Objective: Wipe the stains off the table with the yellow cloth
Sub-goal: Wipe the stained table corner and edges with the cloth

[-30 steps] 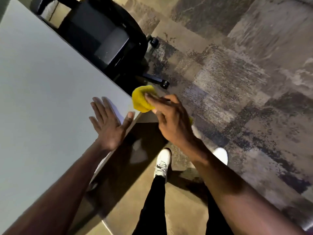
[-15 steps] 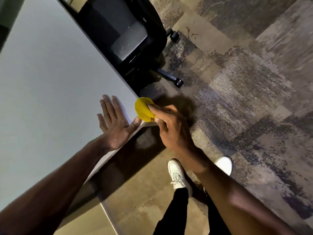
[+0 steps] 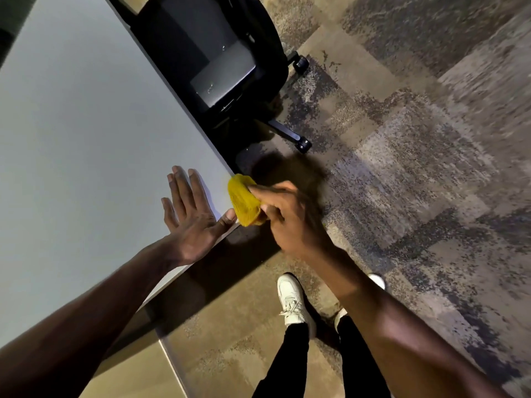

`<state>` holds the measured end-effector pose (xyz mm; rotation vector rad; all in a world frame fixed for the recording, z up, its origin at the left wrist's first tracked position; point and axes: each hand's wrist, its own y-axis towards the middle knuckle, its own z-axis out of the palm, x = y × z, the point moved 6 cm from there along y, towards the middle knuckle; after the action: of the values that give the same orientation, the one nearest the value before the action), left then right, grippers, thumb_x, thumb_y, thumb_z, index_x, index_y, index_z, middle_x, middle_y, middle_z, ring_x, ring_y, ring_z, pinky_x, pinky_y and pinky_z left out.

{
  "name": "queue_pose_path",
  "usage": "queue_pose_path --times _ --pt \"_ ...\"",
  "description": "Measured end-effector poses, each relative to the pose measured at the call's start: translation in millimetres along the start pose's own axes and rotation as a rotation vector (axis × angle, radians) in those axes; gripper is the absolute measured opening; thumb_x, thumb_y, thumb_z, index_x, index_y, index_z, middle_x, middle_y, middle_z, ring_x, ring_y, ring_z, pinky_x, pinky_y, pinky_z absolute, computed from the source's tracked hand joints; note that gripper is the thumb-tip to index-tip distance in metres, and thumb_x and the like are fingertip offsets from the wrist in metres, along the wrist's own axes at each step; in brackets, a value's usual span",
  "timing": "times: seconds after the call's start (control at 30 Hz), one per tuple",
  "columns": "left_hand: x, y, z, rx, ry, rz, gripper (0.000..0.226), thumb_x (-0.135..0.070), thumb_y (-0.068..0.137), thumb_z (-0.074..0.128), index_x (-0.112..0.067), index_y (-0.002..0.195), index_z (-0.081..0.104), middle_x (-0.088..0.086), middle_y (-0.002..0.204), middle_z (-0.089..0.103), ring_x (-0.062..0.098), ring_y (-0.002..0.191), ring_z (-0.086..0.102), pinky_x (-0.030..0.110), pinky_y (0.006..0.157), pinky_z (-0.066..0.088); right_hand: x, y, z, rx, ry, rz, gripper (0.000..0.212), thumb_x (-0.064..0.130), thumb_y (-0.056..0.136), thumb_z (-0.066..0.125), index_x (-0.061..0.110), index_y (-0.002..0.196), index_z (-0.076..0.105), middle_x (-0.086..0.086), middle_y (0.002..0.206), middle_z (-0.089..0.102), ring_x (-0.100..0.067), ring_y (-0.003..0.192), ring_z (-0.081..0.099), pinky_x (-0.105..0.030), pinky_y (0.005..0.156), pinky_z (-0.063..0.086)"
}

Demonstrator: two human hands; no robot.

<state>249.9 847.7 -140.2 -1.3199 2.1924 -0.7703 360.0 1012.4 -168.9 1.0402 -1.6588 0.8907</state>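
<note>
The right hand (image 3: pixel 290 222) grips the yellow cloth (image 3: pixel 244 202) at the worktop (image 3: pixel 86 124) corner; the left hand (image 3: pixel 189 216) lies flat just left of it.

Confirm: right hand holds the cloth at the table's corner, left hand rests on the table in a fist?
No. The head view shows the left hand flat on the table, fingers straight, not in a fist. The right hand does hold the cloth at the corner.
</note>
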Motion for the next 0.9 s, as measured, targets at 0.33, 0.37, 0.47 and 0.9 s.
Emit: queue_pose_path --times 0.33,0.37,0.47,0.9 --pt "-4.7 -1.8 -4.1 0.029 -0.016 -0.039 0.126 -0.112 0.061 0.001 -0.034 0.140 -0.059 -0.006 0.152 -0.068 0.017 0.145 -0.061 0.052 0.125 -0.031 19.4 56.4 12.6 0.053 -0.013 -0.013 0.051 -0.003 0.100 0.054 0.019 0.145 0.066 -0.014 0.123 0.079 -0.032 0.108 0.067 -0.035 0.091 0.060" --pt "-5.3 -2.3 -4.1 0.037 -0.017 -0.044 0.127 -0.111 0.064 0.004 -0.032 0.141 -0.058 -0.005 0.152 -0.068 0.017 0.144 -0.061 0.051 0.125 -0.032 15.5 44.1 9.9 0.047 -0.016 -0.017 0.053 -0.006 0.098 0.054 0.017 0.144 0.067 -0.013 0.122 0.079 -0.034 0.111 0.065 -0.044 0.092 0.061" --pt "-6.1 -3.8 -4.4 0.041 0.000 -0.050 0.121 -0.094 0.082 0.020 -0.025 0.147 -0.054 -0.001 0.153 -0.067 0.021 0.145 -0.060 0.054 0.126 -0.030 -1.2 -1.8 0.5 0.010 0.054 0.017 0.058 -0.013 0.091 0.054 0.014 0.141 0.069 -0.011 0.122 0.079 -0.030 0.115 0.064 -0.051 0.092 0.062" --pt "-6.1 -2.7 -1.4 0.065 -0.031 -0.017 0.123 -0.093 0.085 0.022 -0.022 0.151 -0.053 -0.003 0.150 -0.070 0.018 0.141 -0.064 0.059 0.125 -0.031 17.1 91.1 27.6 0.150 0.107 0.115 0.049 -0.003 0.104 0.054 0.019 0.146 0.065 -0.018 0.137 0.071 -0.033 0.117 0.073 -0.046 0.100 0.064"
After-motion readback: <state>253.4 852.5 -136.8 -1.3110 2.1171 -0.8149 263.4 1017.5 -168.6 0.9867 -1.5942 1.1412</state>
